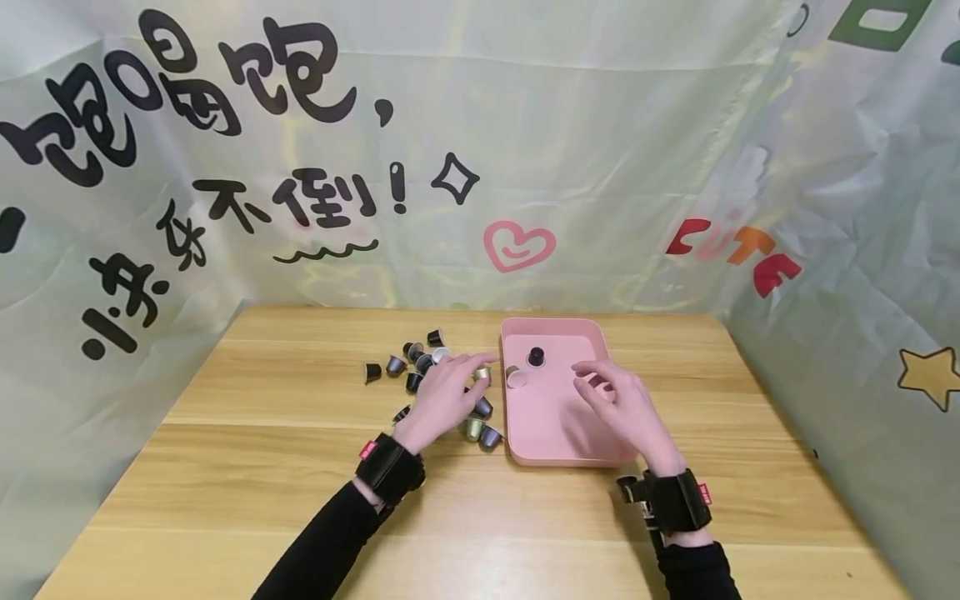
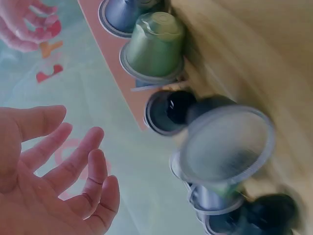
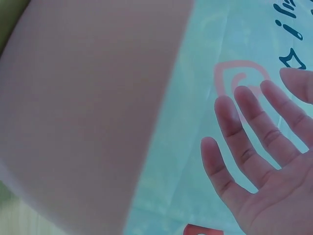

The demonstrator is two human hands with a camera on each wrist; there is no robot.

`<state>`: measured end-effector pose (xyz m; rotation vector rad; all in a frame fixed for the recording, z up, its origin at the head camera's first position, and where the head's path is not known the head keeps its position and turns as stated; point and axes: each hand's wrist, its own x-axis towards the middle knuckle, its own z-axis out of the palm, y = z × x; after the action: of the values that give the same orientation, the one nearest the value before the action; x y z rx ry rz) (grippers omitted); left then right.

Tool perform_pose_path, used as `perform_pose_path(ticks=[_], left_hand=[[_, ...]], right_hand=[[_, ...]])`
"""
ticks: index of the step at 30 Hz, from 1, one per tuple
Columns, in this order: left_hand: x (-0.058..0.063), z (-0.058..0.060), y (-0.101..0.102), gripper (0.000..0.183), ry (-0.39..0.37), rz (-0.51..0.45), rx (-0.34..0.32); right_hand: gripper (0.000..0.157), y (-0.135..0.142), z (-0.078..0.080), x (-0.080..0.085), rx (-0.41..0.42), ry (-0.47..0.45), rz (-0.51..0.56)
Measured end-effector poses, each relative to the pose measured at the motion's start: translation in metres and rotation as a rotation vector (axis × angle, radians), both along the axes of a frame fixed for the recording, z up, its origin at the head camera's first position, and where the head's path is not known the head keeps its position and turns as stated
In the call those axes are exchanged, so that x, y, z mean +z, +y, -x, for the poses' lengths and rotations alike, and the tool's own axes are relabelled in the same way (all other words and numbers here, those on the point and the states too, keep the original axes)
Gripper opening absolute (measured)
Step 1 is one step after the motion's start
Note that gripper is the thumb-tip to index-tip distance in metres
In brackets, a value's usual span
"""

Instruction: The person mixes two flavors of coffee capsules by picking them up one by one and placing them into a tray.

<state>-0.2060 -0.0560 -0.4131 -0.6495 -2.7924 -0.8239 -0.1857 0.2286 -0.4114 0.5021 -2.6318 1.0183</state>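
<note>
My left hand hovers over a loose group of small coffee capsules, its fingers spread and pointing toward the tray. In the left wrist view nothing lies in that palm; a green capsule, a blue capsule and a pale-lidded capsule appear beside it. Over the right part of a pink tray is my right hand, fingers loosely bent and empty. Inside the tray a black capsule stands lid down, and a capsule with a pale lid leans near the left wall.
Several capsules are scattered left of the tray, among them a black capsule at the outer left and a blue-grey capsule near the tray's wall. A printed cloth hangs behind the wooden table and along its sides.
</note>
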Motion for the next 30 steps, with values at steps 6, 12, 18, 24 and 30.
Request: perform_pose_path(ticks=[6,12,18,24,30], left_hand=[[-0.003,-0.012,-0.022,0.038,0.019,-0.036,0.035],[-0.005,-0.02,-0.041,0.038,-0.003,-0.084,0.065],[-0.007,-0.026,-0.059,0.039,-0.002,-0.107,0.097],[-0.012,-0.027,-0.077,0.04,0.016,-0.116,0.126],[-0.01,-0.026,-0.087,0.042,-0.014,-0.15,0.142]], right_hand=[[0.024,-0.003,-0.001,-0.002,0.016,0.03,-0.008],[0.025,-0.005,-0.001,-0.003,0.018,0.032,-0.022],[0.026,-0.005,-0.001,-0.003,0.022,0.008,-0.026],[0.027,-0.009,-0.003,-0.002,0.034,0.011,-0.038],[0.029,-0.025,-0.006,0.001,0.092,0.036,-0.075]])
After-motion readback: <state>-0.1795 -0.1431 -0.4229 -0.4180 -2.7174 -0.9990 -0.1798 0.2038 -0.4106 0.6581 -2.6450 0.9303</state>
